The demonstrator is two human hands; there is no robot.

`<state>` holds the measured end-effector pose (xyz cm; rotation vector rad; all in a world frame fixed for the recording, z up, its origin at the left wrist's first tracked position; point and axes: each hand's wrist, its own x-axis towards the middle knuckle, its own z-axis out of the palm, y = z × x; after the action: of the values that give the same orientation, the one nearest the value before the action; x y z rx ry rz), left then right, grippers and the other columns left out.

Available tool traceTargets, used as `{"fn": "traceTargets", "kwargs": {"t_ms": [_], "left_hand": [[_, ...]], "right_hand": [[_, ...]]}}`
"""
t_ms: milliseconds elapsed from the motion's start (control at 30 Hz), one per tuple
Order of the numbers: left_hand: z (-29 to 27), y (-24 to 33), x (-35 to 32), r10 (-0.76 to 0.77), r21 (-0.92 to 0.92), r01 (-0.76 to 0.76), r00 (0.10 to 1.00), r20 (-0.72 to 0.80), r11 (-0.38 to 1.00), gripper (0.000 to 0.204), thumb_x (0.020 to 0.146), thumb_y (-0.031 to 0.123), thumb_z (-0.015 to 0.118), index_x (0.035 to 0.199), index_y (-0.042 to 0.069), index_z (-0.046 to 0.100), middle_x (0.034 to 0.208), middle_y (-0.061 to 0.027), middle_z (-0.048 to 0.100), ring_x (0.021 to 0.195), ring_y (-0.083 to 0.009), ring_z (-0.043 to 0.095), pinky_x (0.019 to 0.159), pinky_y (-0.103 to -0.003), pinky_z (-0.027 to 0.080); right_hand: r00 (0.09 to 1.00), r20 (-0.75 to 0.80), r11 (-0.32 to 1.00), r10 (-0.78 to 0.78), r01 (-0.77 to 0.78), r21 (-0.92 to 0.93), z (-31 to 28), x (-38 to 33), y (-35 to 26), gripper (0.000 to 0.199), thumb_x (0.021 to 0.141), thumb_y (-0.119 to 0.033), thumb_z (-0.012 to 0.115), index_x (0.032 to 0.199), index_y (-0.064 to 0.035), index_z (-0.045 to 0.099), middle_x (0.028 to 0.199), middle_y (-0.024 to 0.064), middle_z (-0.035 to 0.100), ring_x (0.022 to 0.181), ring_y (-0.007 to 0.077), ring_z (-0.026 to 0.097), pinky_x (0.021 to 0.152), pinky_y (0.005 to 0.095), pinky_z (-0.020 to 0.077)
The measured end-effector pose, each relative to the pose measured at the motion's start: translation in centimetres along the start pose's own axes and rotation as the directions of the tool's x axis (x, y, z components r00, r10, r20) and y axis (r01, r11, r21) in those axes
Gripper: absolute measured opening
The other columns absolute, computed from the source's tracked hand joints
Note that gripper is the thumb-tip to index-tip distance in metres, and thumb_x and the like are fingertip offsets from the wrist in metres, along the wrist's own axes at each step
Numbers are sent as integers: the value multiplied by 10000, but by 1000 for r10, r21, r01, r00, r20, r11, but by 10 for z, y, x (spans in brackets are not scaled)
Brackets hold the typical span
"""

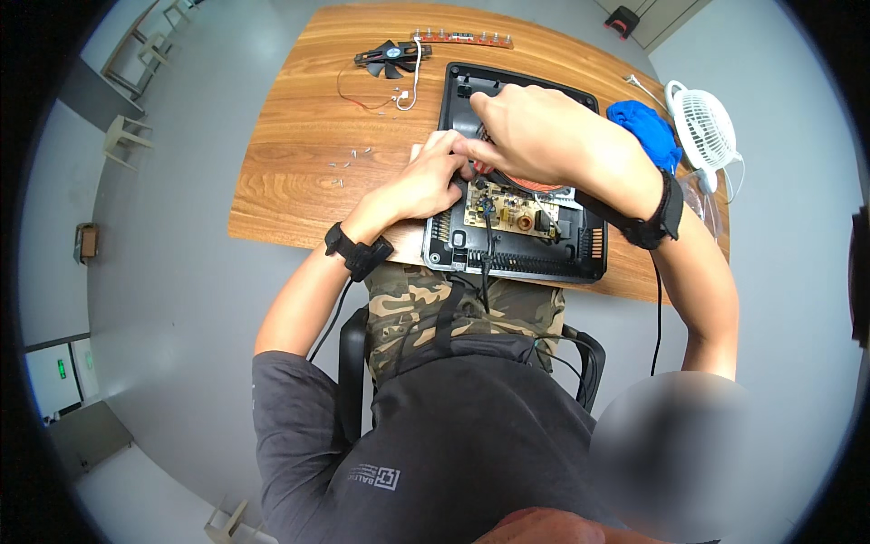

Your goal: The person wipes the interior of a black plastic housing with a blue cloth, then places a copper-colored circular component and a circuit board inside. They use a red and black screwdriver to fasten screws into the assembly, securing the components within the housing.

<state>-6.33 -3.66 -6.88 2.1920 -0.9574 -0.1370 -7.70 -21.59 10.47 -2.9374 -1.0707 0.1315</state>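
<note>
An opened black appliance housing (pixel 535 260), which looks like an induction cooker base, lies on the table before me. Inside are a tan circuit board (pixel 507 211) and a reddish coil (pixel 535 185), partly covered by my right arm. My right hand (pixel 535 131) is closed above the middle of the housing; whatever it grips is hidden beneath it. At the housing's left edge, my left hand (pixel 433 177) has its fingers bent and drawn together, close to the right thumb. A bit of red shows by its fingertips, too small to name. A black power cord (pixel 488 263) runs off the near edge.
Left of the housing lie several small screws (pixel 352 156). Farther back are a black fan (pixel 392 60) with thin wires and a narrow red circuit strip (pixel 464 38). To the right sit a blue cloth (pixel 645 127) and a white desk fan (pixel 703 127) by the table edge.
</note>
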Motion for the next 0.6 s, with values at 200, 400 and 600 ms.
{"fn": "traceTargets", "kwargs": {"t_ms": [200,400,600], "left_hand": [[1,-5,-1,37,46,-38,999,3,998,230,734,11,627,957,56,662,1188,-121,505,1254,-335,442,1058,-451,352],[3,-2,1,11,27,-11,1000,7,1000,224,735,0,626,948,30,688,1195,-107,515,1267,-323,440,1035,-445,361],[2,0,0,15,31,-14,999,-29,999,276,728,-13,624,989,38,696,1193,-112,521,1239,-332,446,1029,-437,364]], "right_hand": [[992,126,1000,-21,21,2,-15,-6,8,381,912,-332,704,974,43,684,866,254,714,853,421,719,757,478,583],[989,150,999,-8,1,49,-12,1,7,393,905,-319,687,833,64,737,810,285,707,819,430,726,755,466,594],[998,35,996,-59,57,63,-6,0,3,406,896,-329,658,811,59,741,784,281,699,788,430,719,754,468,588]]}}
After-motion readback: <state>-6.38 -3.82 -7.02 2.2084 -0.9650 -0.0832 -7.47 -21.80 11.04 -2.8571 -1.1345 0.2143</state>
